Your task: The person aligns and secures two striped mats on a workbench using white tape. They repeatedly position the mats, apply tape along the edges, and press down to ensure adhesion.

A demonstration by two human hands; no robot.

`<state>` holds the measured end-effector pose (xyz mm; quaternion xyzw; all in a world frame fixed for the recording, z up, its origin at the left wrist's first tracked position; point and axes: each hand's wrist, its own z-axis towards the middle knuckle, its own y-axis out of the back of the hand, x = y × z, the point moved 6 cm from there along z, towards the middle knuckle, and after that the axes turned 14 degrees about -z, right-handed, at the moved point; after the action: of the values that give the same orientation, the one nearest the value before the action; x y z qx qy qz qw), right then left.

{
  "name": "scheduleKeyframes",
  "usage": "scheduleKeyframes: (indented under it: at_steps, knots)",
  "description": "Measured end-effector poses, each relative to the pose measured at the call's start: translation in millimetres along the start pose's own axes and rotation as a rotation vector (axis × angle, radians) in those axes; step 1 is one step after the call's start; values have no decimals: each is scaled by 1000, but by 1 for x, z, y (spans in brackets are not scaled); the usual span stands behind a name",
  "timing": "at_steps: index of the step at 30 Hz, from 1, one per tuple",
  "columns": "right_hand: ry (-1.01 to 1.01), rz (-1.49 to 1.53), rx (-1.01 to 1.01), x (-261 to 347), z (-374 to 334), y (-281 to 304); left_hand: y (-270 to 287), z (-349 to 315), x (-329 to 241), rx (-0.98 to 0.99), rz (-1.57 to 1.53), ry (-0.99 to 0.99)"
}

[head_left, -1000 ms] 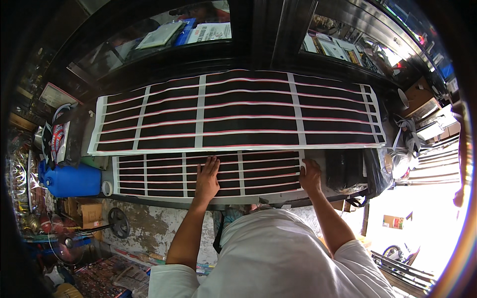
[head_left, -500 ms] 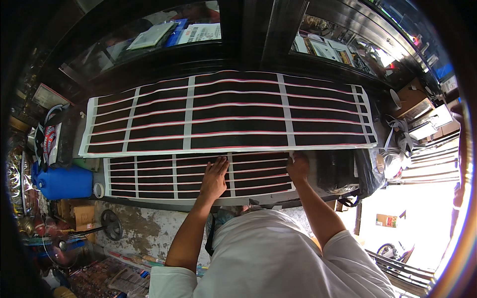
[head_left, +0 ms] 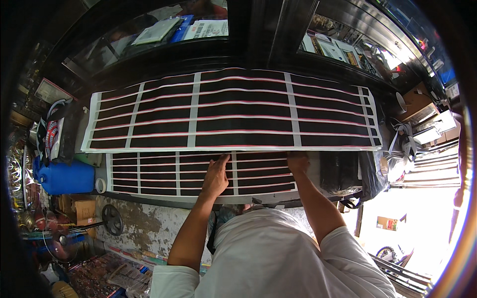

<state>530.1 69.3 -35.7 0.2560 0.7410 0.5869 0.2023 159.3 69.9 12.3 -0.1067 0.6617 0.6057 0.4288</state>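
A long upper stack of white sheets, printed with black bars and thin red lines, lies across the table. Its near edge overlaps a lower sheet with the same pattern. My left hand rests on the lower sheet, fingers stretched out and their tips at the upper stack's near edge. At the lower sheet's right end is my right hand. Its fingers go in beneath the upper stack's edge, so their grip is hidden.
On the left stand a blue jerrycan and a white tape roll. A black plastic bag lies on the right. Dark cabinets with glass panes close off the far side. A grey handwheel sits low on the left.
My right hand has shifted slightly away from me, its fingers now under the upper stack's edge. My left fingertips have also slid a little toward that edge. The whole view has shifted slightly.
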Motion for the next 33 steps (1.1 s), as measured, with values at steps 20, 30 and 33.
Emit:
scheduleKeyframes:
  at_steps: [20, 30, 33]
  knots:
    - [796, 1, -378, 96, -73, -11, 10, 15, 3, -276, -80, 105]
    - [896, 330, -179, 185, -109, 17, 7, 31, -2, -320, -92, 152]
    - [923, 254, -189, 187, -105, 8, 7, 30, -4, -368, -70, 81]
